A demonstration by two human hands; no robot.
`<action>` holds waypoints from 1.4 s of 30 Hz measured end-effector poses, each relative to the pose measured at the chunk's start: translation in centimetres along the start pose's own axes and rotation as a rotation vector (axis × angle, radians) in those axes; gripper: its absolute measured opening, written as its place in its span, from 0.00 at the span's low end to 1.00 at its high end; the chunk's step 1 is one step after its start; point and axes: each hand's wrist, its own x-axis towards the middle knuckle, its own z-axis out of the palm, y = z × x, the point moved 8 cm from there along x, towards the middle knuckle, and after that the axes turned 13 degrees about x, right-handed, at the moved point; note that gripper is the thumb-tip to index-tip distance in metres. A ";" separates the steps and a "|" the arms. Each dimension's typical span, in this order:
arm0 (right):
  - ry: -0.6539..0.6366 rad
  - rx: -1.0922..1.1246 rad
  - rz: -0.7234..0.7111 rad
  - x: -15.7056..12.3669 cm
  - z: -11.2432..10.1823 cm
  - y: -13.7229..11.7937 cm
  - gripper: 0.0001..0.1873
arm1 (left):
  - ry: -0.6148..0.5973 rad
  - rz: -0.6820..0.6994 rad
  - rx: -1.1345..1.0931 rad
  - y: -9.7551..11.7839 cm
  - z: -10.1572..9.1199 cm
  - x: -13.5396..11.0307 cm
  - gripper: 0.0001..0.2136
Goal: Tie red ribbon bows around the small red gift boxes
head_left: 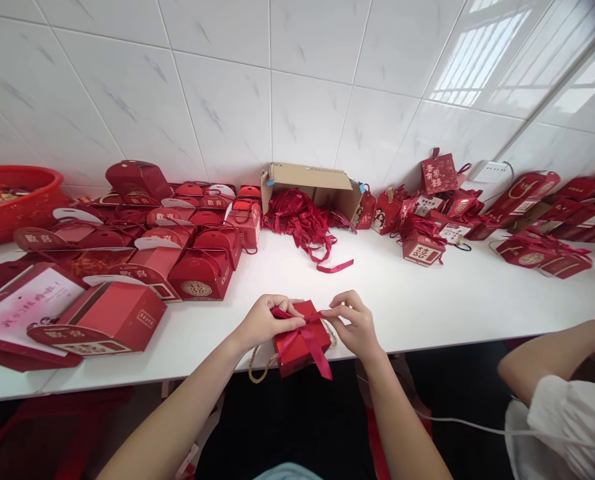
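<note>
A small red gift box [292, 363] with gold rope handles [263, 373] sits at the table's front edge, right before me. Across its top lies a dark red ribbon [318, 350], looped over itself with a tail hanging down the front. My left hand [272, 320] pinches the ribbon at the box's top left, thumb laid along it. On the other side, my right hand [353, 323] grips the ribbon between thumb and fingertips, drawn out to the right. The ribbon's crossing is partly hidden by my left thumb.
Rows of red gift boxes [200, 277] fill the table's left side, beside a red basin [22, 213]. An open cardboard box [317, 177] spills loose ribbons [297, 220] at the back. More tied boxes [424, 247] stand at right. Another person's arm [552, 353] rests at the right edge.
</note>
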 end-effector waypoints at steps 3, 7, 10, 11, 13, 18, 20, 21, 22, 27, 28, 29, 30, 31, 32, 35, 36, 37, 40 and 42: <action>0.013 -0.028 -0.014 -0.1 -0.3 0.0 0.09 | -0.010 0.002 -0.012 -0.1 -0.1 0.1 0.22; 0.002 -0.014 -0.021 0.0 -0.2 -0.2 0.09 | -0.048 0.012 -0.090 0.1 -0.1 0.3 0.22; -0.008 -0.016 -0.032 0.2 -0.1 -0.4 0.09 | -0.058 0.016 -0.093 0.4 -0.1 0.3 0.22; -0.008 -0.011 -0.037 0.3 -0.1 -0.5 0.09 | -0.044 0.012 -0.087 0.5 -0.2 0.2 0.21; -0.002 0.005 -0.047 0.5 -0.2 -0.6 0.09 | -0.012 -0.002 -0.055 0.6 -0.3 0.1 0.21; 0.009 0.021 -0.080 0.7 -0.2 -0.9 0.10 | 0.006 0.011 0.107 1.2 -0.1 -0.1 0.06; 0.022 0.007 -0.097 0.6 -0.3 -1.0 0.09 | 0.003 0.025 0.114 1.3 0.0 -0.1 0.06; 0.032 -0.003 -0.104 0.5 -0.3 -1.0 0.09 | 0.005 0.029 0.106 1.2 0.0 -0.1 0.06; 0.045 -0.015 -0.109 0.5 -0.3 -1.0 0.09 | 0.011 0.030 0.096 1.1 0.0 -0.1 0.07; 0.159 -0.102 -0.090 -0.1 -0.6 -0.9 0.09 | 0.047 0.028 0.027 0.5 -0.1 -0.1 0.17; 0.179 -0.120 -0.085 -0.3 -0.6 -0.9 0.09 | 0.047 0.030 0.020 0.5 0.0 -0.1 0.19; 0.194 -0.136 -0.081 -0.5 -0.7 -0.8 0.08 | 0.050 0.030 0.015 0.5 0.0 -0.1 0.19; 0.206 -0.150 -0.079 -0.6 -0.7 -0.8 0.09 | 0.055 0.028 0.011 0.5 0.0 -0.2 0.20; 0.217 -0.160 -0.074 -0.7 -0.7 -0.7 0.09 | 0.062 0.024 0.007 0.5 0.0 -0.2 0.20; 0.227 -0.169 -0.066 -0.9 -0.7 -0.5 0.09 | 0.069 0.018 0.002 0.5 0.0 -0.3 0.20; 0.259 -0.175 -0.027 -1.2 -0.7 -0.1 0.09 | 0.077 -0.004 -0.009 0.4 0.0 -0.3 0.20; 0.270 -0.168 -0.012 -1.3 -0.6 0.0 0.09 | 0.079 -0.009 -0.009 0.4 0.0 -0.3 0.20; 0.280 -0.159 0.003 -1.5 -0.6 0.1 0.09 | 0.084 -0.010 -0.007 0.3 0.0 -0.3 0.20; 0.296 -0.118 0.052 -2.2 -0.5 0.3 0.09 | 0.075 0.011 -0.010 0.0 0.0 -0.4 0.15; 0.244 -0.031 0.145 -2.9 -0.4 1.1 0.08 | 0.063 0.042 -0.020 0.0 0.1 -0.4 0.13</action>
